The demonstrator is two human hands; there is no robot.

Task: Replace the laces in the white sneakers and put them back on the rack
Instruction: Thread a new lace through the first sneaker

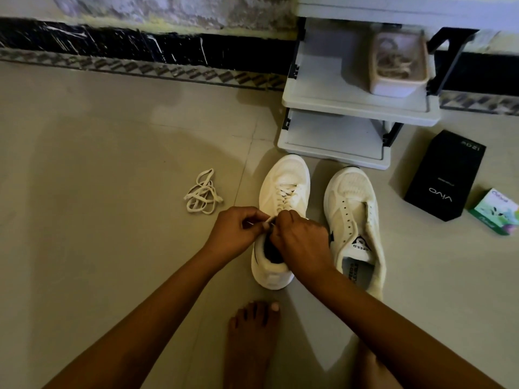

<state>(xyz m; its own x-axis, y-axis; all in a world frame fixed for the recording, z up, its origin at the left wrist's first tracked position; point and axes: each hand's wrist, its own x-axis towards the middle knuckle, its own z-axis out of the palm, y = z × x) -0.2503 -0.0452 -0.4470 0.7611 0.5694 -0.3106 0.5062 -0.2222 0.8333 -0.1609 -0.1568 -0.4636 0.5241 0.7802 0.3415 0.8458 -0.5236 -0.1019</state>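
Both hands, left hand (234,230) and right hand (302,237), pinch the lace (283,196) ends over the laced sneaker (280,220); the unlaced sneaker (355,228) stands beside it.

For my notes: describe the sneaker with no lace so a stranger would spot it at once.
Start at the white rack; on the floor before it, pick the unlaced sneaker nearer the black box. Its eyelets are empty, while the laced sneaker beside it has the left hand and right hand at its lace.
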